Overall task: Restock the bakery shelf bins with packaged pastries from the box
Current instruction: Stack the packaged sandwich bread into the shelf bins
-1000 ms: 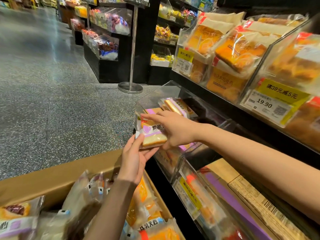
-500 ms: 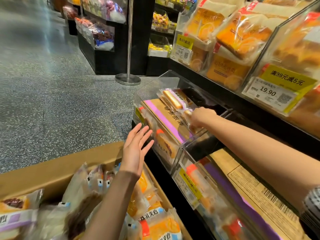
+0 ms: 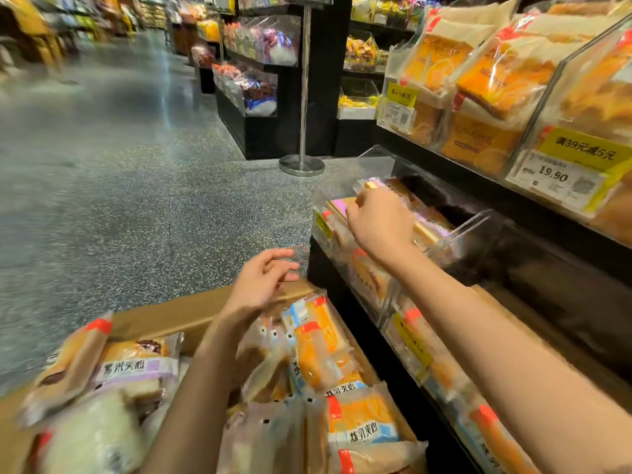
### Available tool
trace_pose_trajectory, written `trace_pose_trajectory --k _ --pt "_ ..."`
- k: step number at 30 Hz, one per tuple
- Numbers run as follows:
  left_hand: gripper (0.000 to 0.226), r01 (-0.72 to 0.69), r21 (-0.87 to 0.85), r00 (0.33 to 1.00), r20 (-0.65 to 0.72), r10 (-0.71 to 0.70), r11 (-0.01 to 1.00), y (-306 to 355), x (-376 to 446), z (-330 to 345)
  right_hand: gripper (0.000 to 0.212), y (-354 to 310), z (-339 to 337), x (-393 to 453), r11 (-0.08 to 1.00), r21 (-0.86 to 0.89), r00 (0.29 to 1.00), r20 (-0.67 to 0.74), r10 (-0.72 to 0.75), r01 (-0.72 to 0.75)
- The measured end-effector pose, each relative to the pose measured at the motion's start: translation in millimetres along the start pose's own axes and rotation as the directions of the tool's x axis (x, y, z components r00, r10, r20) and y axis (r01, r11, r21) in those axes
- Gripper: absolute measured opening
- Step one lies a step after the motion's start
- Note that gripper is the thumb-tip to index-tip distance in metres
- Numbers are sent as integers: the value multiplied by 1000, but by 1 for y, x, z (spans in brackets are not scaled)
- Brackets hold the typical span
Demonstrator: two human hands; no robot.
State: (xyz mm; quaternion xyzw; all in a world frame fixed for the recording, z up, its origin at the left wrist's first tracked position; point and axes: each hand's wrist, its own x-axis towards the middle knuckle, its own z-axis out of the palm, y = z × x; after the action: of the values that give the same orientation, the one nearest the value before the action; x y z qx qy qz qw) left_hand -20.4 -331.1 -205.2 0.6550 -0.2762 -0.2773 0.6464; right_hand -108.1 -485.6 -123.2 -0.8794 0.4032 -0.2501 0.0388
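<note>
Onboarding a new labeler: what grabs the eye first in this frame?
Two bare forearms cut across the middle: the right hand reaches into a clear shelf bin on the dark lower shelf, and the left hand hovers open over the cardboard box. The box, bottom left, brims with packaged pastries. Upper right, a yellow price tag reads 19.90.

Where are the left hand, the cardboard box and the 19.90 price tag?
left hand [image 3: 261, 282]: head view, palm.
cardboard box [image 3: 178, 316]: head view, far wall.
19.90 price tag [image 3: 553, 175]: head view, printed price.
</note>
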Motion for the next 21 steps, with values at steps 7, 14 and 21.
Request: trace_pose_trajectory --k 7,14,21 --pt "20 87 118 988 -140 -70 989 12 -63 -88 18 -62 41 -70 895 443 951 292 -103 -40" --pt "19 151 216 957 -276 -88 965 3 -145 -156 9 -115 73 -127 773 632 623 624 -472 -48" --pt "20 372 297 837 -516 -180 879 -15 -187 -209 11 -183 116 -170 752 660 557 625 -546 -4"
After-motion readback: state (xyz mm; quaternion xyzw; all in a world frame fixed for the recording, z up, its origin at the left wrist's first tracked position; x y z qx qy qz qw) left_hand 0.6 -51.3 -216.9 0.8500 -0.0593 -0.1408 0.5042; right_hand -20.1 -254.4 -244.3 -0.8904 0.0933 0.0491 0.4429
